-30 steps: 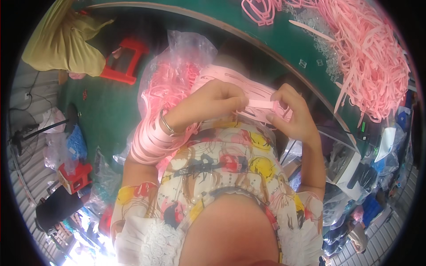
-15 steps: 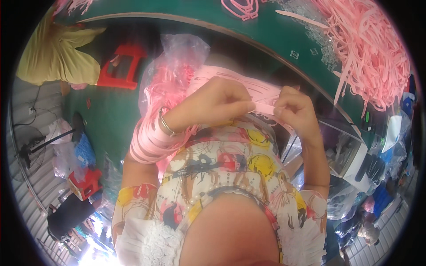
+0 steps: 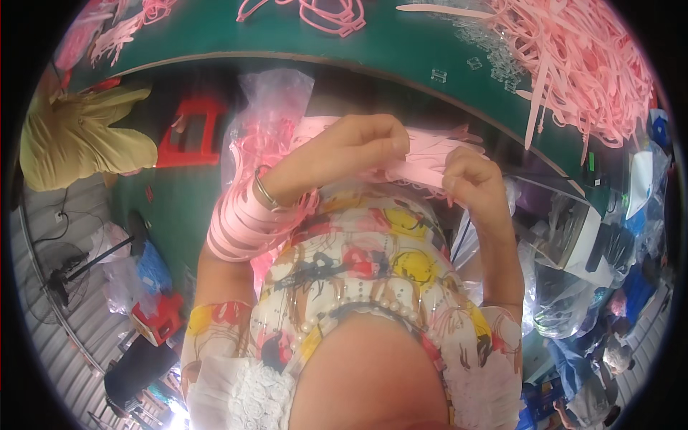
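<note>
My right hand point(image 3: 473, 178) is closed, its thumb and fingers pinching the end of a flat pink strap point(image 3: 419, 174). Just left of it, my left hand point(image 3: 376, 140) has its fingers curled against the thumb; what is between its fingertips is hidden. Several pink straps point(image 3: 240, 228) hang looped round my left forearm, below a metal bangle point(image 3: 264, 188). More flat pink straps point(image 3: 437, 147) lie across my lap behind both hands. A clear plastic bag point(image 3: 276, 93) holding pink pieces rests beyond my left forearm.
A green table point(image 3: 401, 54) curves across the far side. On it are a big heap of pink straps point(image 3: 580, 68), small clear buckles point(image 3: 494, 61) and pink loops point(image 3: 333, 18). A red stool point(image 3: 193, 132) stands left, near a person's yellow garment point(image 3: 82, 132); a box point(image 3: 584, 247) is at right.
My left hand has moved up slightly and away from the strap's near end, while my right hand keeps its pinch. The whole view has shifted a little.
</note>
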Motion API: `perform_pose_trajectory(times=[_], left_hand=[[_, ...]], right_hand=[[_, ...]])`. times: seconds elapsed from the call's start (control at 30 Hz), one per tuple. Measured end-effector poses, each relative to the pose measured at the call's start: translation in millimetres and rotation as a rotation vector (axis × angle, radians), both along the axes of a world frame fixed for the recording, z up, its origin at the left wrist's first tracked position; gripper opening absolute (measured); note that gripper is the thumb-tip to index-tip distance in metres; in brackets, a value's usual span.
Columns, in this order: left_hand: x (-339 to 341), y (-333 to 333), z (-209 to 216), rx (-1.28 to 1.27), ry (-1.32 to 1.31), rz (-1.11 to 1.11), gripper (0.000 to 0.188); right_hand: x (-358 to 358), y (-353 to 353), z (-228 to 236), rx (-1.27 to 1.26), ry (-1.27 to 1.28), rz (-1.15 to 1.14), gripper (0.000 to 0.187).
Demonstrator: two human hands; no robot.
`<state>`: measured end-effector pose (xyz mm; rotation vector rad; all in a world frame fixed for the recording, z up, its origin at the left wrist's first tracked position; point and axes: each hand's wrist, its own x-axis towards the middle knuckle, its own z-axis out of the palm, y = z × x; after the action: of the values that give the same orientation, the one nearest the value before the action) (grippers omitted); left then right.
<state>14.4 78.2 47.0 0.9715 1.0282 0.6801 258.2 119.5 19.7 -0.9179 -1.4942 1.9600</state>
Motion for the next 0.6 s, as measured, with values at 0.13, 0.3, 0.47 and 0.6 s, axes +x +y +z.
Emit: perform_pose_trajectory(times=[0.13, 0.3, 0.47, 0.6], left_hand=[[4, -1, -11, 0.024, -0.040, -0.067, 0.018], [7, 1, -3, 0.034, 0.010, -0.040, 0.023], [4, 4, 1, 0.034, 0.074, -0.061, 0.033], [1, 8, -8, 0.062, 0.119, -0.089, 0.029]], right_hand=[[5, -1, -4, -0.006, -0.080, 0.044, 0.008], [5, -1, -4, -0.119, -0.144, 0.065, 0.010], [7, -1, -8, -0.031, -0.117, 0.095, 0.012], [5, -3, -10, -0.025, -0.110, 0.074, 0.010]])
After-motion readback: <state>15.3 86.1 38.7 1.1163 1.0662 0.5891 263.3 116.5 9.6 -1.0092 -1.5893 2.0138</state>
